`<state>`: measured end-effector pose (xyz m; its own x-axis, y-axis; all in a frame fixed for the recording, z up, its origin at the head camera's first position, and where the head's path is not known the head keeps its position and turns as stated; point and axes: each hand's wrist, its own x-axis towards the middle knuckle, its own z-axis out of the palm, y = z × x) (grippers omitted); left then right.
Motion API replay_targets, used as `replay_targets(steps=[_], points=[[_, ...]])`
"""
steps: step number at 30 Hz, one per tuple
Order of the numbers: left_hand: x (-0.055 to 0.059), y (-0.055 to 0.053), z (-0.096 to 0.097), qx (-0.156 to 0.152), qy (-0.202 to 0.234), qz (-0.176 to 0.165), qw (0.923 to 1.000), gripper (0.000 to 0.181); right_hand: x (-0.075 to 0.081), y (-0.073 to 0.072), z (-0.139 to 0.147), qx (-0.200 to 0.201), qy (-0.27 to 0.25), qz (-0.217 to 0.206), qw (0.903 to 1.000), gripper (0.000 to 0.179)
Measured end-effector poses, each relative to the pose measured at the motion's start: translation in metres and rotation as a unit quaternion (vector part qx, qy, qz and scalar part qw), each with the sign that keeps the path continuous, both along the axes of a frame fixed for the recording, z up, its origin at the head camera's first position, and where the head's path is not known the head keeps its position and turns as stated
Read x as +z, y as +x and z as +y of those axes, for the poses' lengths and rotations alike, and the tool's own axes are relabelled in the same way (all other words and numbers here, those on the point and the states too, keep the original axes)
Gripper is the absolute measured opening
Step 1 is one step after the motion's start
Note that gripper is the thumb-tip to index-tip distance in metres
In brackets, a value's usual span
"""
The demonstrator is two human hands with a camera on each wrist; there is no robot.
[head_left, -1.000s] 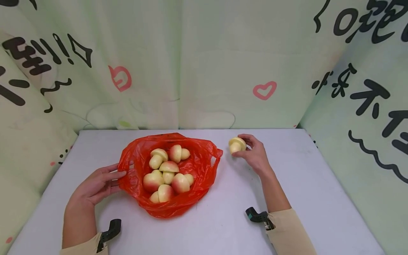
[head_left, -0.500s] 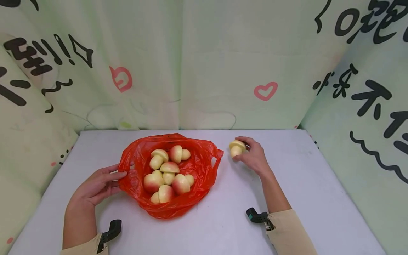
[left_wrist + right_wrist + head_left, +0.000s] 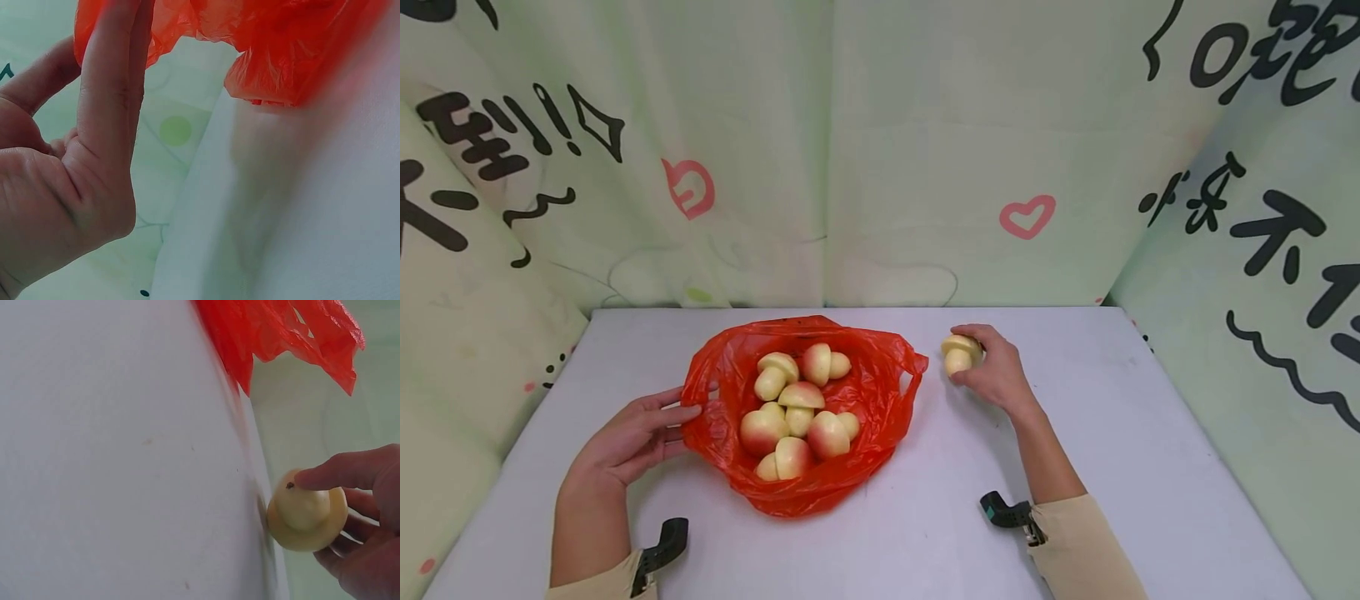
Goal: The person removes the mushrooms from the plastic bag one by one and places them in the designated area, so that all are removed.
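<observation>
In the head view a red plastic bag (image 3: 880, 450) lies spread wide at mid-table, several cream-and-pink mushrooms (image 3: 800, 396) heaped inside. My left hand (image 3: 625, 437) pinches the bag's left rim, thumb over the edge and fingers behind. The left wrist view has that hand (image 3: 94, 144) at the crinkled plastic (image 3: 269, 69). Right of the bag, my right hand (image 3: 1000, 371) holds a pale yellow mushroom (image 3: 958, 357) between thumb and fingers, cap away from me. From the right wrist view, the thumb presses the stem end of this mushroom (image 3: 303, 515), beside a small dark spot.
The white table (image 3: 910, 542) ends at a far edge against a pale green curtain (image 3: 910, 150) with black writing and pink hearts. Black wrist mounts (image 3: 661, 546) sit at both sleeve cuffs. A bag handle loop (image 3: 906, 379) sticks out toward the right hand.
My right hand has come slightly nearer with the mushroom, which sits a little lower in view. The left hand and the bag have stayed in place.
</observation>
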<state>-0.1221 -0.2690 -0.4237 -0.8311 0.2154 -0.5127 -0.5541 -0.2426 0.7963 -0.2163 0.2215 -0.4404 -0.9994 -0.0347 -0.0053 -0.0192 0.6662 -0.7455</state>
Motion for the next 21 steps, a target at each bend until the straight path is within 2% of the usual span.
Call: replay_targets(steps=[4, 11, 17, 21], points=[[0.0003, 0.0002, -0.0003, 0.002, 0.0, 0.001, 1.0, 0.051, 0.0006, 0.0002, -0.0007, 0.002, 0.008, -0.005, 1.0, 0.069], [0.0009, 0.0001, 0.0005, 0.001, -0.005, 0.002, 1.0, 0.062, 0.0001, 0.0012, -0.0008, 0.021, 0.011, 0.002, 0.9997, 0.067], [0.0012, 0.0008, -0.0003, 0.002, 0.003, 0.006, 1.0, 0.038, -0.0016, 0.0013, -0.0036, 0.038, 0.038, 0.017, 0.9984, 0.064], [0.0011, 0.0012, -0.0007, 0.002, 0.003, 0.008, 1.0, 0.038, -0.0027, 0.0012, -0.0049, 0.052, 0.051, 0.032, 0.9968, 0.064]])
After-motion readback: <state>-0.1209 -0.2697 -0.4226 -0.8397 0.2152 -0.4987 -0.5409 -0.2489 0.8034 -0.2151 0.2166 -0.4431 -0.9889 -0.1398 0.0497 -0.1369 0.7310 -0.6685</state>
